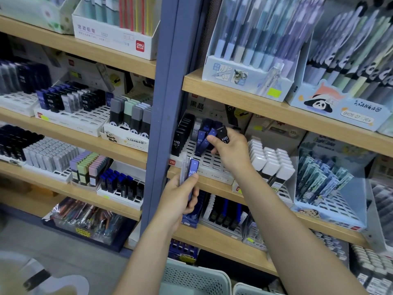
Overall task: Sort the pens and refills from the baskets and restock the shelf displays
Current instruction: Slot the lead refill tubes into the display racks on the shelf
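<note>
At the foot of a stationery shelf, we are partway through restocking: two baskets [197, 277] sit low in the frame, their contents hidden from us, so we cannot tell how much is left to sort. Just above them, our left hand [180, 199] grips a small bundle of lead refills, a blue case [193, 170] marked HB foremost, with clear ones behind it; the bundle stands nearly upright, its long axis running from the palm up toward the shelf edge, caps uppermost. Farther in, our right hand [228, 145] pinches a black case [223, 136] marked HB over the white slotted tray [209, 160], the case tilted, its top leaning away to the upper left. In the tray, a row of black 0.7 cases [180, 137] stands at the left and a few blue ones [205, 135] lean in the middle; most front slots look unfilled. We judge the job well short of done: this tray wants filling and the bundle is not yet placed. Beyond, pen displays [251, 67] line the upper shelf.
</note>
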The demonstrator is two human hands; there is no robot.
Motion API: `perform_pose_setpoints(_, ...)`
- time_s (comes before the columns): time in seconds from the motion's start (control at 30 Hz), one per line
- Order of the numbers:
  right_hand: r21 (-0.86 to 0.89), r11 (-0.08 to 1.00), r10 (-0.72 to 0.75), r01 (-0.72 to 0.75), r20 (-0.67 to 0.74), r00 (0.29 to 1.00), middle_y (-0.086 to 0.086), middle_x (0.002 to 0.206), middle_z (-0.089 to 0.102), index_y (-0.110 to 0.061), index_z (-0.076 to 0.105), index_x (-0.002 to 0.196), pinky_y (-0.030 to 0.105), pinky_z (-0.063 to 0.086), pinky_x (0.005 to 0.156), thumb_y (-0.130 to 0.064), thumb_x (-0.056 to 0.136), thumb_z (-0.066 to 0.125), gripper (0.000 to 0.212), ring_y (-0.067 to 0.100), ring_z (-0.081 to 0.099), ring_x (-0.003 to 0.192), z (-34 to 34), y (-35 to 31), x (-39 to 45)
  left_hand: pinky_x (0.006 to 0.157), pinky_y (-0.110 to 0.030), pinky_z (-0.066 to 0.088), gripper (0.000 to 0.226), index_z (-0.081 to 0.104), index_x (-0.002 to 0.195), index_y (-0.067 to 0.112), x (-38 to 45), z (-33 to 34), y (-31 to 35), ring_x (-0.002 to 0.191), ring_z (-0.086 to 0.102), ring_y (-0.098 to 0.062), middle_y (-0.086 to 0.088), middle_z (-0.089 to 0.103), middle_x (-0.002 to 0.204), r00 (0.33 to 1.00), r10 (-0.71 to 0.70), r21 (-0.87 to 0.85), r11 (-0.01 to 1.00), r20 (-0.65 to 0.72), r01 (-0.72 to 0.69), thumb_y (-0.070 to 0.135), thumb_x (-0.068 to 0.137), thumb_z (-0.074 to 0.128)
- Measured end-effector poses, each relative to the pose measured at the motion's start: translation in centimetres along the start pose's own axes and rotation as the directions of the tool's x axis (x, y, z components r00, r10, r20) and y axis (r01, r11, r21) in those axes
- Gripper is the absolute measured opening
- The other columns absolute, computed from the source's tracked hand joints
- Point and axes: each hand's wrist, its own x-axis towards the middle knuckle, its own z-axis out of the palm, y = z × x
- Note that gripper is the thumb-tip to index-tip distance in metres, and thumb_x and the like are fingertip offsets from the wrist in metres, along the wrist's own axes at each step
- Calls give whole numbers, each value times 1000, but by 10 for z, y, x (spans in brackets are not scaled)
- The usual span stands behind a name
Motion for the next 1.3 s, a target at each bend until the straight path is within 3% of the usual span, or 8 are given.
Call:
perform_pose_setpoints(0.17, -24, 1000, -5, 7, 53, 999, -7, 92, 73, -21, 71, 99, 25, 51, 78, -21, 90, 73, 8, 11, 67, 86, -3, 0, 1, 39, -21, 22, 15, 54, 96, 14, -1, 2, 0, 44, 38, -10, 0, 54, 66, 1000, -12, 6, 1000, 7, 11, 27, 101, 59)
perform_pose_setpoints(0.33, 49, 998, 29, -31, 46, 999, -8, 81, 71, -15, 72, 88, 9, 46, 65, -19, 86, 78, 7, -7, 61, 67, 3, 1, 2, 38, -21, 23, 14, 56, 98, 14, 0, 4, -1, 44, 38, -10, 1, 55, 64, 1000, -11, -3, 1000, -3, 11, 27, 101, 59)
perform_pose_setpoints(0.47, 86, 991, 100, -102, 28, 995, 0, 91, 75, -12, 73, 92, 23, 51, 76, -20, 84, 80, 14, 12, 67, 84, 12, 9, -3, 40, -22, 23, 14, 56, 100, 14, 0, 5, 0, 45, 39, -11, 1, 55, 65, 1000, -5, -11, 1000, 3, 5, 27, 100, 60)
perform_pose_setpoints(0.67, -8, 998, 55, -56, -68, 996, -8, 88, 65, -22, 64, 104, 28, 51, 74, -31, 82, 80, 28, 10, 61, 82, 9, 4, -13, 38, -21, 28, 21, 59, 98, 11, -2, 5, 2, 44, 43, -13, -2, 59, 68, 998, 56, -34, 998, -40, -57, 30, 95, 67)
perform_pose_setpoints(0.73, 35, 996, 86, -84, -81, 993, -12, 78, 64, -23, 66, 95, 33, 50, 69, -35, 85, 76, 19, 10, 60, 73, 4, -3, -26, 38, -21, 30, 18, 61, 100, 16, -2, 5, 4, 45, 45, -13, -2, 61, 69, 996, 78, -41, 996, -52, -80, 31, 93, 70)
perform_pose_setpoints(0.83, 131, 962, 219, -237, 140, 966, -14, 51, 57, -17, 69, 88, 23, 42, 52, -40, 87, 74, 24, 6, 50, 47, -6, -15, -51, 38, -19, 32, 17, 63, 101, 19, -2, 6, 5, 45, 47, -14, -2, 63, 70, 995, 94, -42, 995, -41, -96, 30, 91, 71)
perform_pose_setpoints(0.93, 242, 902, 250, -358, 382, 889, 0, 50, 55, -8, 60, 81, 21, 36, 42, -27, 90, 74, 26, 12, 48, 39, -10, -18, -68, 37, -17, 32, 14, 65, 102, 18, -3, 9, 5, 45, 48, -14, -3, 65, 70, 995, 91, -34, 995, -33, -92, 24, 92, 71)
perform_pose_setpoints(1.3, 241, 904, 286, -352, 272, 919, -3, 41, 46, -6, 60, 82, 34, 39, 58, -26, 94, 69, 24, 21, 43, 49, -18, -2, -64, 39, -17, 33, 23, 65, 105, 13, -5, 4, 4, 47, 48, -14, -5, 72, 78, 990, 99, -8, 995, -99, -101, 32, 94, 69)
